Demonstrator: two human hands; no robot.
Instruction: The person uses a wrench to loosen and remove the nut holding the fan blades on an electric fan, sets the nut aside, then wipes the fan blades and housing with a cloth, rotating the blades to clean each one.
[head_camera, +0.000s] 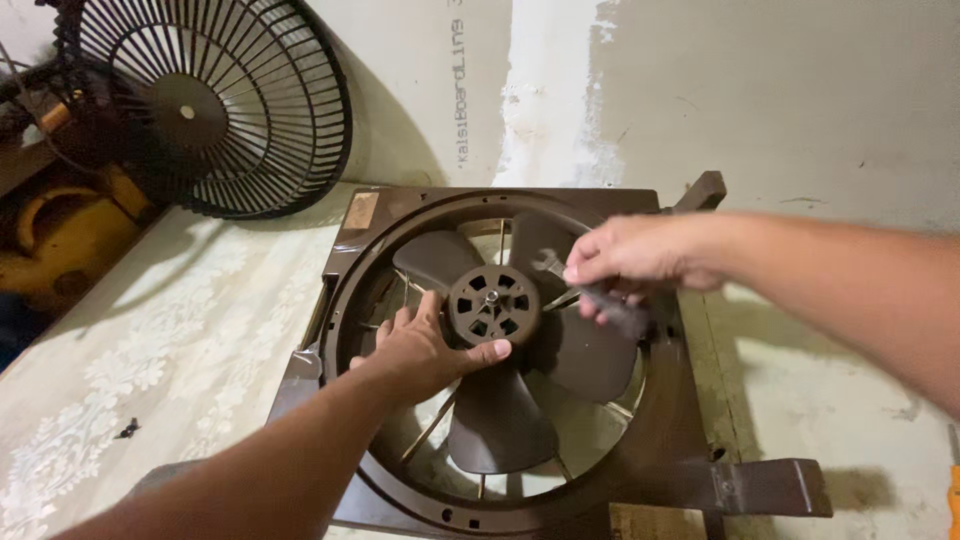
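Your hands work at the hub of a brown exhaust fan lying flat on the table.

Your left hand (425, 345) lies spread open on the fan blades (500, 420), thumb against the round hub (494, 304), gripping nothing. Your right hand (640, 262) is curled tight around the dark handle of a spanner (590, 288), whose metal head sits just above and right of the hub. The fan's square frame (690, 440) rests on the patterned tablecloth (160, 340); a black wire fan guard (205, 100) leans on the wall behind.
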